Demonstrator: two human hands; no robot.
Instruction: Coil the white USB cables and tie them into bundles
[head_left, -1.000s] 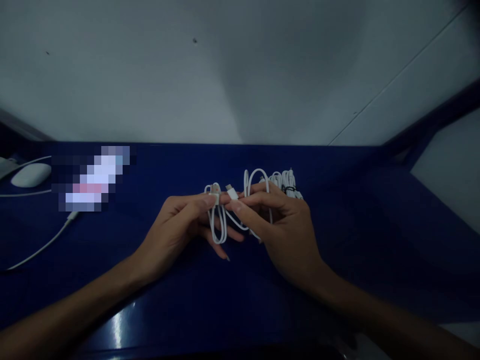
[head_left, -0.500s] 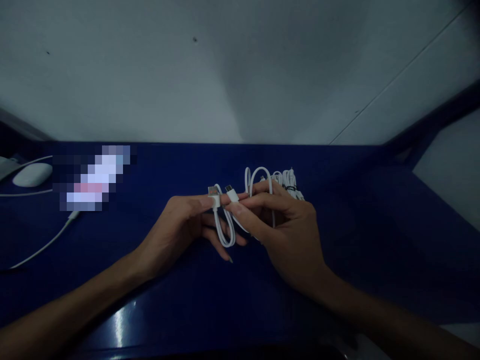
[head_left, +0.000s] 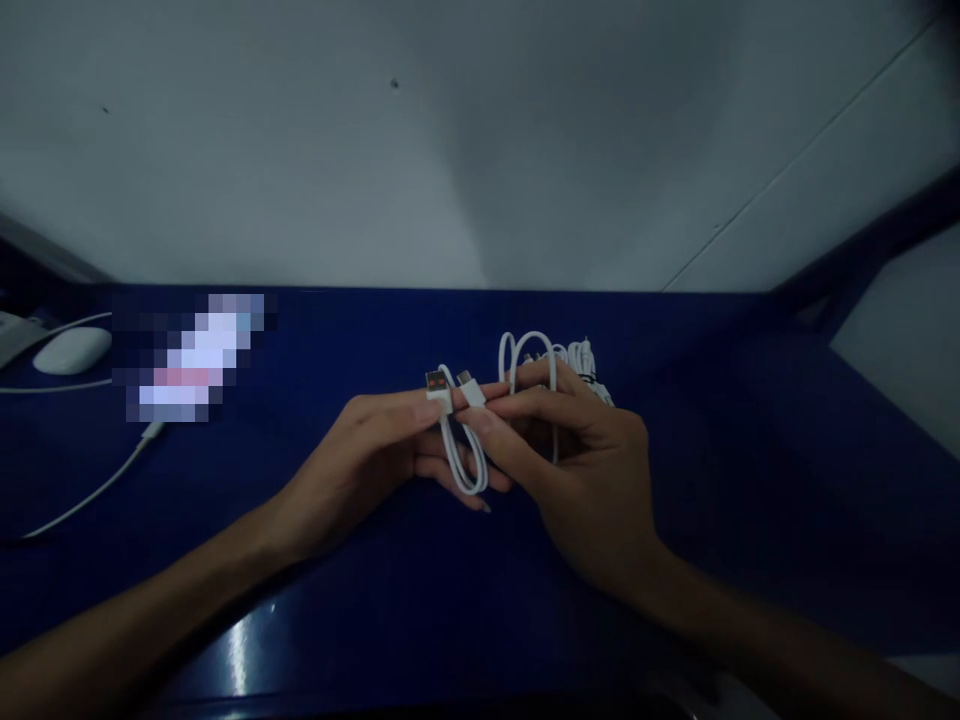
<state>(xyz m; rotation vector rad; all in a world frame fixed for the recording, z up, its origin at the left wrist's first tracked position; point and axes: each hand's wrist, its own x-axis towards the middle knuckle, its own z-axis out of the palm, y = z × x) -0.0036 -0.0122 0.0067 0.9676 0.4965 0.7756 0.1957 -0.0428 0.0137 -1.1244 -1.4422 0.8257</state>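
Observation:
Both my hands hold one white USB cable (head_left: 466, 468) above a dark blue table (head_left: 720, 480). My left hand (head_left: 375, 455) pinches the cable just below its wide USB plug (head_left: 437, 384). My right hand (head_left: 577, 455) pinches the smaller plug (head_left: 471, 387) beside it, with loops of the same cable (head_left: 529, 350) rising over its fingers. A short loop hangs down between the two hands. Behind my right hand lies a tied bundle of white cables (head_left: 585, 362), partly hidden.
A white mouse (head_left: 71, 350) sits at the far left with a thin white cord (head_left: 90, 492) running along the table. A blurred-out patch (head_left: 191, 358) lies next to it. A pale wall stands behind the table, whose right edge slants away.
Both hands have drifted slightly right and brought the two plugs closer together. The hanging loop has shifted right with them.

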